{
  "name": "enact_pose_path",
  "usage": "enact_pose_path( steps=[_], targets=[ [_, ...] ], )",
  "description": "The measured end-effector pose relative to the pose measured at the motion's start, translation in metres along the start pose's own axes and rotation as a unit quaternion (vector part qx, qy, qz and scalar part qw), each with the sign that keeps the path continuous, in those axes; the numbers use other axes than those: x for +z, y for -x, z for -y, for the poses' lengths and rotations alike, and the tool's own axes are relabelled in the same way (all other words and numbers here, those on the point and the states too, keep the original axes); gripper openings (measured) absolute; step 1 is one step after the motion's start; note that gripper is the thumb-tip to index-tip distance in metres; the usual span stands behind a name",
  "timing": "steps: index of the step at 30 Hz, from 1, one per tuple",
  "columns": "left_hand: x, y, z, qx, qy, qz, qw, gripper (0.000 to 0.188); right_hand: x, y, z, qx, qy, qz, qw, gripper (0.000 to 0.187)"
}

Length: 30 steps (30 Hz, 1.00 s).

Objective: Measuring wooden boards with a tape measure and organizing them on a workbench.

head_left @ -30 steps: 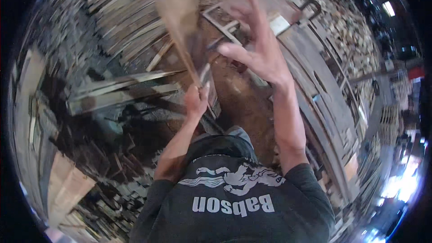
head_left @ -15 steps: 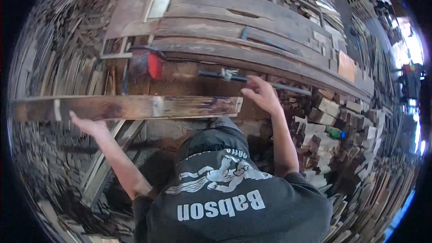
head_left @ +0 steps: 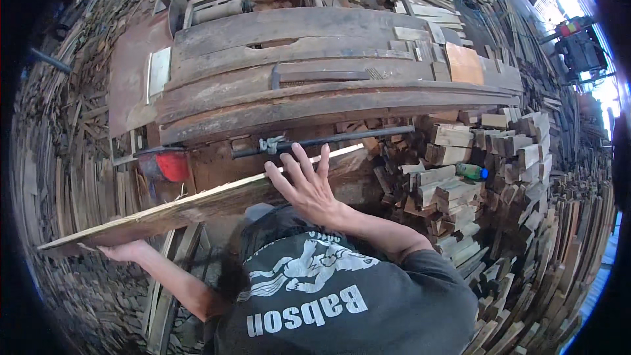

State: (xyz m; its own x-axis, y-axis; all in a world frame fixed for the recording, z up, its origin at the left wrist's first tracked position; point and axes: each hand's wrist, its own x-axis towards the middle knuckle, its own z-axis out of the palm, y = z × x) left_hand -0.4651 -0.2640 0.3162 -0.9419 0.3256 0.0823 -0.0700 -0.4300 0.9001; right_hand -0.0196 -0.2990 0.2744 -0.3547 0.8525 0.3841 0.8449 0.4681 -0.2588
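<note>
On my head feed: board (head_left: 190, 209) is up in the air in front of the torso, short of the bench (head_left: 223, 29) and clear of its near edge. Long axis runs left-right on a slant: left end closer to the body, right end angled toward the bench. Pale narrow edge faces up, brown face toward the person.

Left hand (head_left: 125, 250) is under the board by its left end, palm up, propping it; fingers partly hidden, so I can't tell if it's clenched. Right hand (head_left: 310, 187) is over the board, fingers spread past the pale edge, not closed; I can't tell how firmly it presses. Key relation: board lies above the left hand, below the right one, with the right hand the nearer to the right end and to the bench.

Edges: pipe (head_left: 368, 135) runs along the bench's near edge, just beyond the board's right end, so little gap there. Red bin (head_left: 174, 165) sits below the bench's near left corner. Between them, a brown floor strip shows. Stacked blocks (head_left: 453, 190) crowd the right side, beneath the bench's near right corner, green bottle (head_left: 470, 171) on them.
</note>
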Motion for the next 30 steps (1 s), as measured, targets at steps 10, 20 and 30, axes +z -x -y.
enact_pose_path(
  steps=[10,20,30],
  targets=[
    [0.064,0.001,0.002,-0.019,-0.020,0.040,0.999,0.065,0.022,-0.047,-0.020,0.019,0.039,-0.050,0.998,0.068],
    [0.150,-0.013,0.073,-0.302,0.033,0.103,0.947,0.067,0.027,-0.085,-0.070,0.025,0.108,-0.136,0.984,0.041],
    [0.267,0.016,0.283,-0.459,-0.195,0.199,0.844,0.055,0.026,-0.171,-0.241,0.063,0.134,-0.017,0.989,0.028]
  ],
)
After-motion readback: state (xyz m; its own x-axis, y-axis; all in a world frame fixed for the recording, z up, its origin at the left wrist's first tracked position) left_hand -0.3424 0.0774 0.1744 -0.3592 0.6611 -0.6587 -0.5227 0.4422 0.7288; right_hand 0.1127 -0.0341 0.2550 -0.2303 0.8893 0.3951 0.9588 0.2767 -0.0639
